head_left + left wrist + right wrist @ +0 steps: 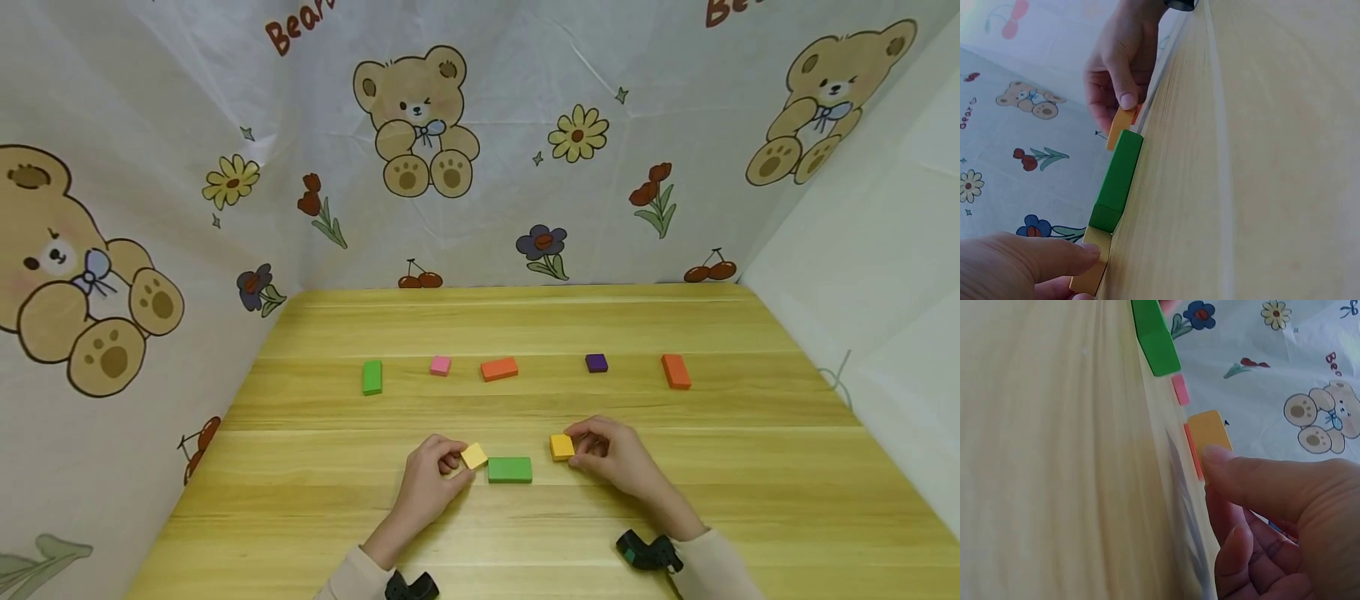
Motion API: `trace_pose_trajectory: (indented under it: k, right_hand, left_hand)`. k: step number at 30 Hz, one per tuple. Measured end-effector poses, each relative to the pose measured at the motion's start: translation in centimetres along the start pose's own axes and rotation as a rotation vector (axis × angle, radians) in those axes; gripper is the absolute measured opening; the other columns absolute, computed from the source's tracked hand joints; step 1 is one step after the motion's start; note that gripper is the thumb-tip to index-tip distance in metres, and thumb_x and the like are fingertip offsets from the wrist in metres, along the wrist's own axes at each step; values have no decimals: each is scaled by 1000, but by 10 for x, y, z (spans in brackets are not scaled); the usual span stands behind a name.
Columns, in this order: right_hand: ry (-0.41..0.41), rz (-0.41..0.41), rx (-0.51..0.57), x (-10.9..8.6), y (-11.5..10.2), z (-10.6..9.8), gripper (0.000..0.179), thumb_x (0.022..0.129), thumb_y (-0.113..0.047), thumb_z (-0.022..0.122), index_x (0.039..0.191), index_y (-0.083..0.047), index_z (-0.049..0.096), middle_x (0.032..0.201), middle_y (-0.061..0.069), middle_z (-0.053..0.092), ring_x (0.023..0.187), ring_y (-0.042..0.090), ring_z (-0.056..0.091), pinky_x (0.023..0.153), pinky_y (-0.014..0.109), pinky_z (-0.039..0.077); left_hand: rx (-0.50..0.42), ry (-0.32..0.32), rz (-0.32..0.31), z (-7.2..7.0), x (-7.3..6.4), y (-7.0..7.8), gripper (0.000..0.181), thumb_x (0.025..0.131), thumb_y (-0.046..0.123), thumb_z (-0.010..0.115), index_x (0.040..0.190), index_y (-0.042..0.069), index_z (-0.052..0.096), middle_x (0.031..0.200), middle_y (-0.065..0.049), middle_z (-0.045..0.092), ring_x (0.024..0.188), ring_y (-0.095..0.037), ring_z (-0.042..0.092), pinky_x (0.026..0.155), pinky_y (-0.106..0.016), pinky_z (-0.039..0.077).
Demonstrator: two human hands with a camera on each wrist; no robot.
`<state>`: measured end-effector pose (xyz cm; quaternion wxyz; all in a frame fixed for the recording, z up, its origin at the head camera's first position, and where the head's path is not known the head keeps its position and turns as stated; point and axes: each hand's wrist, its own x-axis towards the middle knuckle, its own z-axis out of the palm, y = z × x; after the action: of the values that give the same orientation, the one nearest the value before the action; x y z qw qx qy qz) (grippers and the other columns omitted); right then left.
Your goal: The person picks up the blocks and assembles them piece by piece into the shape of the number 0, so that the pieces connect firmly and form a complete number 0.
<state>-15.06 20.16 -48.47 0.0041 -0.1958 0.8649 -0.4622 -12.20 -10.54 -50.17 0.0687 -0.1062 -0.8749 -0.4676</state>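
Head view shows a smooth, bright-green rectangular block lying on the yellowish wood-grained table, between the two hands. At its left end, a pale-yellow square block is pinched between thumb and fingers of the left hand; it sits askew to the green one, and in the left wrist view the two appear to touch. Beyond the other end, across a gap, the right hand pinches an orange-yellow square block by its outer side.

The step in hand looks like setting both squares against the green ends. It would go best by turning the left square true first, then holding it as a stop while the right one comes in level; a hard push could skew the green block.

Farther back stand a small pink block, a small dark-purple block and, behind everything, a white bear-print cloth.
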Motion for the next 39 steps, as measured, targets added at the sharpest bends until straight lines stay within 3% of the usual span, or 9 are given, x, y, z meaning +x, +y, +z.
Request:
trace_pose_trajectory:
  k: [11,22,39]
  right_hand:
    - [-89,-48,48,-1,-7,6,30,79,-9,80,108,-4,71,89,8,65,73,6,57,60,22,48]
    - [-130,-129,32,-1,-6,10,28,80,-5,78,107,-5,70,89,5,66,73,3,56,57,21,47]
    - [-189,-79,16,2,-8,11,39,82,-7,77,119,-4,68,95,2,67,77,5,57,62,21,48]
  left_hand:
    - [7,1,0,0,0,1,27,74,4,83,99,2,73,82,1,59,72,-8,53,64,-20,48]
    - [5,0,-5,0,0,1,27,74,4,82,99,2,74,82,1,59,72,-7,53,64,-20,47]
    - [10,5,-4,-1,0,4,26,73,3,83,98,2,73,81,0,59,71,-8,54,64,-20,48]
